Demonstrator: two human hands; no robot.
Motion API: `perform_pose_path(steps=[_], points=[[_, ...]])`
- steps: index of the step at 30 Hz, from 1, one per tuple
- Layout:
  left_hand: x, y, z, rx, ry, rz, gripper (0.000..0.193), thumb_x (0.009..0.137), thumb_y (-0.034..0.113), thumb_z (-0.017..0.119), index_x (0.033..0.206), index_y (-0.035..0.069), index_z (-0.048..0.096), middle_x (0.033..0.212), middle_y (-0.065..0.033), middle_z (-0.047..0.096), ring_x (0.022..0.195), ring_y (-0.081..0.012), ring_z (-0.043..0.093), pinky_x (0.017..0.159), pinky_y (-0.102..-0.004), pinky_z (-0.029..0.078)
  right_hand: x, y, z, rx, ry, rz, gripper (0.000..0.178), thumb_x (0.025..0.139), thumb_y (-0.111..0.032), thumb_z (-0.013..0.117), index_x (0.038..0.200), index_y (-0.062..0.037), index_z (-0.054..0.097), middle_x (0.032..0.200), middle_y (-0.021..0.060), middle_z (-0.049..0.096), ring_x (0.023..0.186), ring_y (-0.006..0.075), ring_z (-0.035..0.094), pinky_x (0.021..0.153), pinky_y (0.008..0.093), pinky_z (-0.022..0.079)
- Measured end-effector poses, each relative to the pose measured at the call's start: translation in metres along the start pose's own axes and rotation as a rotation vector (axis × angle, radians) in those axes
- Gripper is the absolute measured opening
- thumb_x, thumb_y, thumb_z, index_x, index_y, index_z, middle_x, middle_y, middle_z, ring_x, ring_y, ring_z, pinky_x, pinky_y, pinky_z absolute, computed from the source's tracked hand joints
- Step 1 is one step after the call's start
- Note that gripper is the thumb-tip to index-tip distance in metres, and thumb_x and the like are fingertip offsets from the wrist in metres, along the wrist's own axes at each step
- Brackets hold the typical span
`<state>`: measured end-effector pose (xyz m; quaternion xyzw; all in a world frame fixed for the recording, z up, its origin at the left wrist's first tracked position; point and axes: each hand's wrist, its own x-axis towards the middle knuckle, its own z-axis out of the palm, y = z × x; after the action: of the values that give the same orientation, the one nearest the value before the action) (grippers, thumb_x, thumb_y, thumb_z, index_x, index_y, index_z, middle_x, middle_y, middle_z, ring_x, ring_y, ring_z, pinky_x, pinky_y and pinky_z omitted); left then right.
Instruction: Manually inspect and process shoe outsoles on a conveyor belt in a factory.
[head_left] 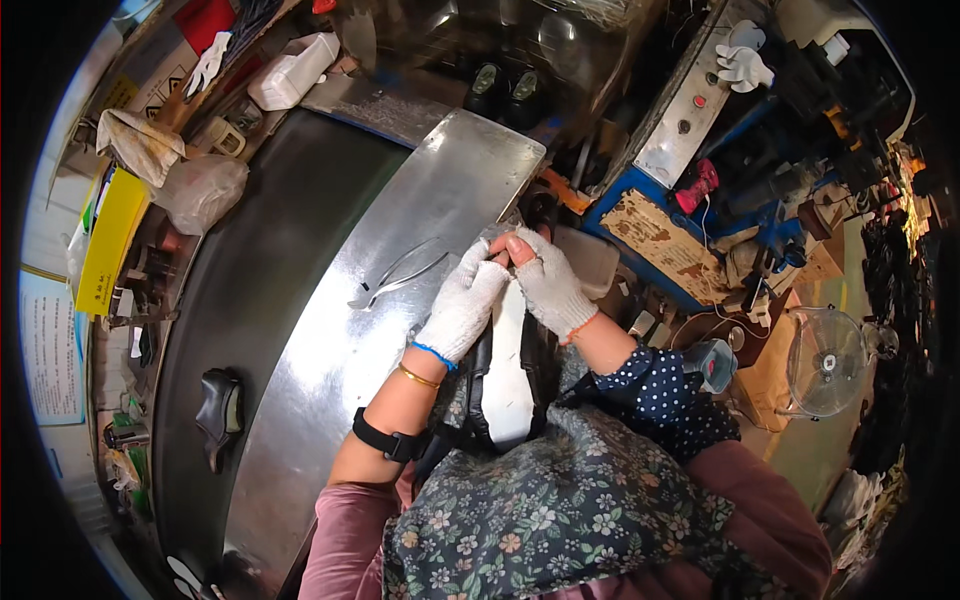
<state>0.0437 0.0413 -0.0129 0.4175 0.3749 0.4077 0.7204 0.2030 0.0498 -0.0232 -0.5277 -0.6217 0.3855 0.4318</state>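
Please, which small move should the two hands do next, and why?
Perhaps the left hand and right hand should press the black shoe upper inward at its far end: both are close together there, and its black edges flank the white insole.

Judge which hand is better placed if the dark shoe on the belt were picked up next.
Probably the left hand: the dark shoe lies on the belt, off to the person's left. The right hand is farther away. Both, though, are busy at the far end of the white-bottomed shoe.
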Motion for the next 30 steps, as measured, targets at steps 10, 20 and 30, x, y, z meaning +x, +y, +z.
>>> perform_pose_path(steps=[10,20,30], points=[[0.01,0.0,0.002,0.171,0.0,-0.129,0.057,0.101,0.023,0.059,0.149,0.002,0.037,0.119,-0.0022,0.062,0.105,-0.0083,0.057,0.093,-0.0239,0.047,-0.021,0.009,-0.001,-0.058,0.069,-0.039,0.032,0.105,-0.018,0.043,0.127,-0.0015,0.06,0.103,0.0048,0.066,0.108,0.016,0.06,0.1,0.0311,0.042],[-0.064,0.044,0.099,0.69,-0.613,0.727,0.034,0.086,0.022,0.069,0.114,0.005,0.061,0.099,-0.0135,0.056,0.099,-0.0326,0.054,0.092,-0.0414,0.045,-0.085,-0.043,-0.136,1.123,-0.521,0.648,0.081,0.095,-0.052,0.055,0.152,0.0003,0.03,0.149,0.0247,0.042,0.135,0.0303,0.048,0.113,0.0441,0.039],[-0.083,-0.017,-0.086,-0.119,0.788,0.121,0.026,0.092,0.009,0.06,0.115,-0.004,0.063,0.104,-0.01,0.067,0.096,-0.0167,0.064,0.087,-0.0292,0.053,-0.119,0.033,-0.127,1.183,-0.095,0.782,0.069,0.08,-0.04,0.067,0.129,0.0059,0.055,0.119,0.0229,0.066,0.103,0.0327,0.069,0.091,0.0458,0.057]])
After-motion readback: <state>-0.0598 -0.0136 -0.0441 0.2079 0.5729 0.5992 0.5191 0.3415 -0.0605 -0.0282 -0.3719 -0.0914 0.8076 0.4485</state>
